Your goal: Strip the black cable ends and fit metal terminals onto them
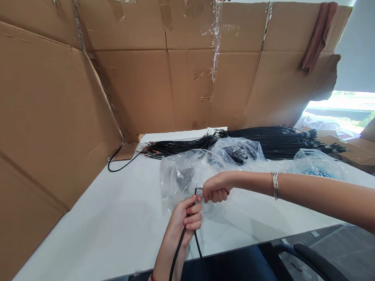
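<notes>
White smooth table [110, 228]; both hands, left [185, 220], right [217, 188], pinch thin black cable [180, 245].

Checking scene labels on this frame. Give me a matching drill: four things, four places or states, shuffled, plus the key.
Things:
1. left hand
2. right hand
3. brown cloth
4. bundle of black wires

Places or states:
A. draped over the top edge of the cardboard wall
B. lying along the far side of the white table
C. closed around a black cable running down past the table edge
D. pinching the cable's bent end, over a clear plastic bag

Pairs: 1-C, 2-D, 3-A, 4-B
</notes>
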{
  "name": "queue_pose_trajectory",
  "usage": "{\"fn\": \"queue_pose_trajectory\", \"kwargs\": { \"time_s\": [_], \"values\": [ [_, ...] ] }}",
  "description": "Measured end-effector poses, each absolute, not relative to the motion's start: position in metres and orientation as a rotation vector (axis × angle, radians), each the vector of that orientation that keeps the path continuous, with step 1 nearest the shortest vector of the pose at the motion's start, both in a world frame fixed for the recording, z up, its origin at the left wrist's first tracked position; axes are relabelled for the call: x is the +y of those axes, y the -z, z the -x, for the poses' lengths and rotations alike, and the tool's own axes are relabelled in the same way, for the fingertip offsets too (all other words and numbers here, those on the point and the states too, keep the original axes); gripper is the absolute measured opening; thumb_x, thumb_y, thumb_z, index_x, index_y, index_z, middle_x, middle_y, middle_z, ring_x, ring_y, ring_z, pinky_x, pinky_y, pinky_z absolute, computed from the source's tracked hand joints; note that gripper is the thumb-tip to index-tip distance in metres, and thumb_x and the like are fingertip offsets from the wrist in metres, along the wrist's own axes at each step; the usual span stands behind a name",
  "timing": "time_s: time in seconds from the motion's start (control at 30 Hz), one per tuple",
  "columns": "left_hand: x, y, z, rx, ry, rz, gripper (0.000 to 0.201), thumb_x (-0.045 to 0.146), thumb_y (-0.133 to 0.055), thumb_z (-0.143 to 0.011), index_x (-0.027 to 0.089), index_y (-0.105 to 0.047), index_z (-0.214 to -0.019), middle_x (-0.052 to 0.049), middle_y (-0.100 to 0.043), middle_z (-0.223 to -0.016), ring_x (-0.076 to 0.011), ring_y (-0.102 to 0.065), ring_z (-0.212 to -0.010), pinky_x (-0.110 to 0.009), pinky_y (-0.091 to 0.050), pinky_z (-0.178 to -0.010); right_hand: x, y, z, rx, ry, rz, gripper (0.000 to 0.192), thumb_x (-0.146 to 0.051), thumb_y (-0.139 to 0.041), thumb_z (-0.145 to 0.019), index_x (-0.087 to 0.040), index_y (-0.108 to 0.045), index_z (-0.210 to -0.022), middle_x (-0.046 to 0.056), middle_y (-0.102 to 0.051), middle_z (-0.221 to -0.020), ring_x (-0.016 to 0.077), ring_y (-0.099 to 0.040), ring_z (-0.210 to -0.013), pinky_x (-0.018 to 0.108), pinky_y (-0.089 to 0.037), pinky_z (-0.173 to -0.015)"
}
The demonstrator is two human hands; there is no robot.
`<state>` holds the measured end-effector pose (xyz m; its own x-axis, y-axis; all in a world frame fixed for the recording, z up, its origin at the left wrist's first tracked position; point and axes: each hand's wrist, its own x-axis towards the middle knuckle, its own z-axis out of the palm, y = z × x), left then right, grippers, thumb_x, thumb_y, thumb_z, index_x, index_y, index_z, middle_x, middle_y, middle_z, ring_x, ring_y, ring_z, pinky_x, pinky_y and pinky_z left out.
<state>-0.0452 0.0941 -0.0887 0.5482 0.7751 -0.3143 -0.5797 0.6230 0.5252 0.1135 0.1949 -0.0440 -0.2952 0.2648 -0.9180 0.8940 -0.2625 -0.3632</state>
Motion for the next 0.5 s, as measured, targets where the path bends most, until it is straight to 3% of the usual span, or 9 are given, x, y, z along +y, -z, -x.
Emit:
{"fn": "queue_pose_trajectory", "kwargs": {
  "time_s": [0.3, 0.5],
  "values": [
    [0.09, 0.079, 0.037, 0.759, -0.896, -0.54, 0.021, 0.029, -0.051, -0.097, 0.013, -0.06, -0.087, 0.014, -0.029, -0.047, -0.0008, -0.015, -0.031, -0.014, -0.014, -0.028, 0.193, 0.027, -0.118, 1.547, 1.527, -1.423, 0.028, -0.032, -0.058, -0.095, -0.015, -0.059, -0.117, 0.007, -0.063, -0.109, 0.0176, -0.065, -0.085, 0.034, -0.057, -0.071],
    [0.088, 0.073, 0.034, 0.951, -0.94, -0.759, 0.021, 0.027, -0.061, -0.085, 0.009, -0.069, -0.093, 0.009, -0.042, -0.045, -0.0014, -0.019, -0.028, -0.015, -0.022, -0.028, 0.194, 0.024, -0.12, 1.532, 1.495, -1.411, 0.025, -0.032, -0.057, -0.096, -0.014, -0.059, -0.112, 0.005, -0.064, -0.1, 0.0144, -0.063, -0.076, 0.029, -0.055, -0.063]
  ]
}}
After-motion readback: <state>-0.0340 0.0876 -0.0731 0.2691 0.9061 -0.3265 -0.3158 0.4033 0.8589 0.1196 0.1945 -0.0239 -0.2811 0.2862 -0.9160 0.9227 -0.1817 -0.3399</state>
